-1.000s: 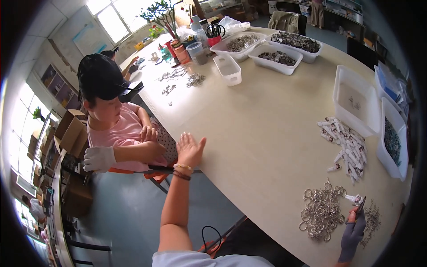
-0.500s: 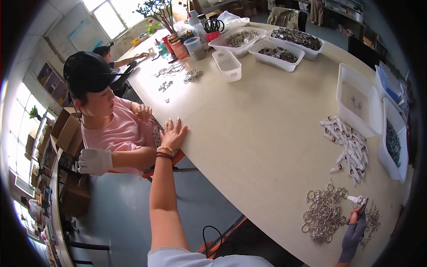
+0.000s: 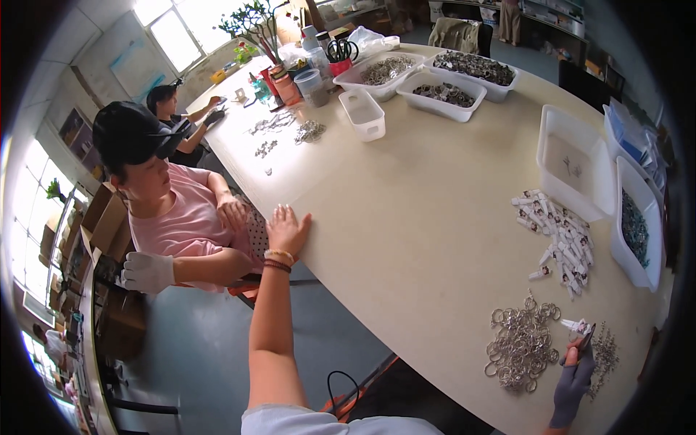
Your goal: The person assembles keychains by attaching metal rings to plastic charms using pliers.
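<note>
My left hand (image 3: 288,232) lies palm down on the table's left edge, fingers stretched out, holding nothing. A bead bracelet and a dark red one circle its wrist. My right hand (image 3: 574,373), in a grey glove with bare fingertips showing, grips a dark slim tool (image 3: 589,338), perhaps pliers; its exact kind is unclear. At the tool's end is a small white tube-shaped charm (image 3: 575,325) with a printed figure. Left of this hand spreads a heap of silver key rings with chains (image 3: 523,346). To its right lies a pile of tiny metal links (image 3: 605,362). Farther up are several similar white charms (image 3: 562,243).
A white bin (image 3: 576,163) and a bin of teal pieces (image 3: 636,225) stand at the right. Bins of metal parts (image 3: 442,96) and a small white basket (image 3: 362,114) stand at the far side. A co-worker in pink (image 3: 181,210) sits close by my left arm.
The view has shifted slightly. My left hand's fingers have drawn nearer together on the table edge. The co-worker's bare hand has lowered. My right hand still holds the dark tool beside the charm.
</note>
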The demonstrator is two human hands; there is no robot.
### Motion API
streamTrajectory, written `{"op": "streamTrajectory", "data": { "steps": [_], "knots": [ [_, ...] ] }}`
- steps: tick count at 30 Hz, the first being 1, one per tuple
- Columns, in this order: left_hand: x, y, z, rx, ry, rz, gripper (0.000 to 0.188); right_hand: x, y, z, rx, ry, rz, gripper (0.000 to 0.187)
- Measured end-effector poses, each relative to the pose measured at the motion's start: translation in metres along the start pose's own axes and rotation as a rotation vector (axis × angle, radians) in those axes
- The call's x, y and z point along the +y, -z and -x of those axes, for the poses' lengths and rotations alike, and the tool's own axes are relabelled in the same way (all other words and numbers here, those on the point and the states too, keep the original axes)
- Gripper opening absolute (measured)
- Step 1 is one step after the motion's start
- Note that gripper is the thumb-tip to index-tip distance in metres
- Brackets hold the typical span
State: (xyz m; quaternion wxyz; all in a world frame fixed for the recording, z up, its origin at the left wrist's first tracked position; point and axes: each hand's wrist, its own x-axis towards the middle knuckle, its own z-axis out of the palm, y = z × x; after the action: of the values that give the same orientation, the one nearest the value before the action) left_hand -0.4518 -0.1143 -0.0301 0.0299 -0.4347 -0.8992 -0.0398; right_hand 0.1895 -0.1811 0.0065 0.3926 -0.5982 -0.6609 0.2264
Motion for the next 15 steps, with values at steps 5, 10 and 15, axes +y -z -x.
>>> {"op": "streamTrajectory", "data": {
  "steps": [5, 10, 15],
  "knots": [
    [0.009, -0.003, 0.029, 0.010, -0.095, 0.084, 0.090, 0.007, -0.002, 0.003, 0.091, 0.064, 0.064, 0.017],
    [-0.022, 0.000, 0.011, 0.077, 0.104, 0.117, 0.091, -0.005, 0.005, 0.001, -0.023, 0.004, 0.038, 0.017],
    [-0.024, -0.010, 0.006, 0.081, 0.224, 0.143, 0.091, 0.008, 0.002, 0.003, 0.071, -0.045, -0.032, 0.016]
  ]
}}
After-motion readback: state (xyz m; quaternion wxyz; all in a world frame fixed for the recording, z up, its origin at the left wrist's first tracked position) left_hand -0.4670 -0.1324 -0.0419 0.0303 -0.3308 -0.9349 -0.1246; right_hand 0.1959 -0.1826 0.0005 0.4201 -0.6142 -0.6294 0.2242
